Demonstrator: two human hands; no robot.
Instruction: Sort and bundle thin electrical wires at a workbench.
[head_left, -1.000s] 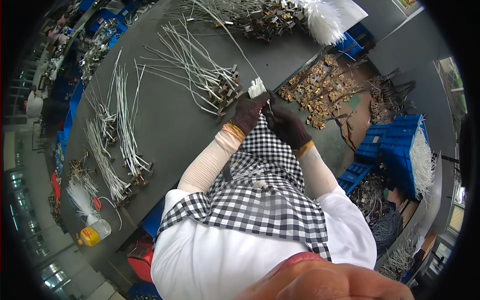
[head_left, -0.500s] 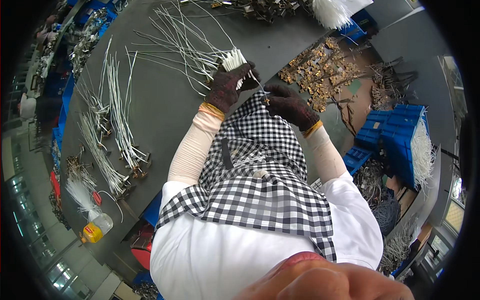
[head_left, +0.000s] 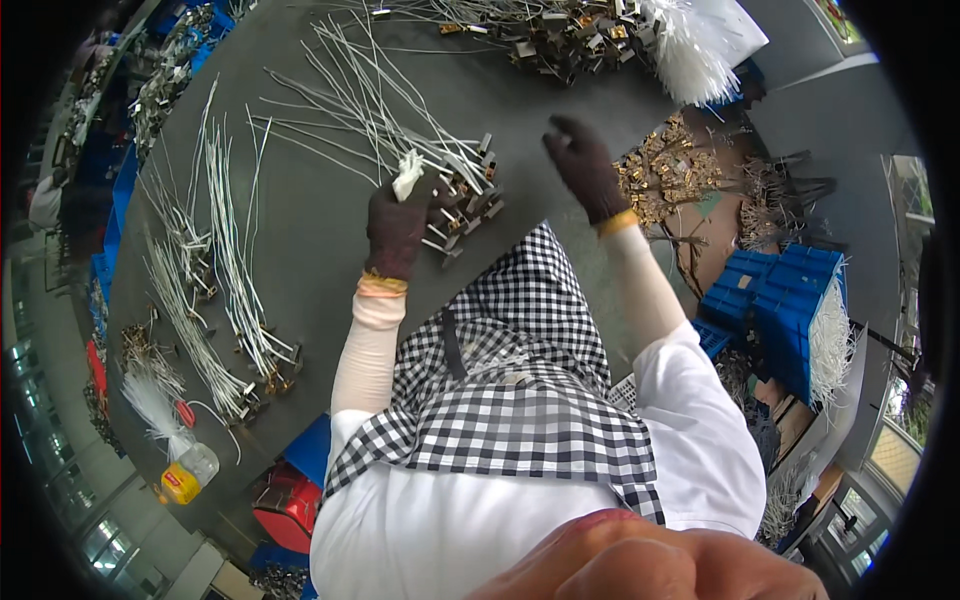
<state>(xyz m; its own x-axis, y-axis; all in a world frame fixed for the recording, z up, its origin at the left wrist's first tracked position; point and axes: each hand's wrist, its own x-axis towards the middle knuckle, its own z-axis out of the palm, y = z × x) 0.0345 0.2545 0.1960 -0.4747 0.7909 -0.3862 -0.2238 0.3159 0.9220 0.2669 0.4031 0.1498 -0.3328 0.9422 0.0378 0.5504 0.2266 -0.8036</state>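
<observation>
Dark table (head_left: 320, 260) | 11 o'clock: left hand (head_left: 398, 225) grasping white bundle (head_left: 408, 175); keep strands gathered | 1 o'clock: right hand (head_left: 585, 170) released

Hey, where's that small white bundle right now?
In the head view, left of centre and above the apron, the small white bundle sits in the gloved left hand's grip, next to the metal-ended wires.
</observation>
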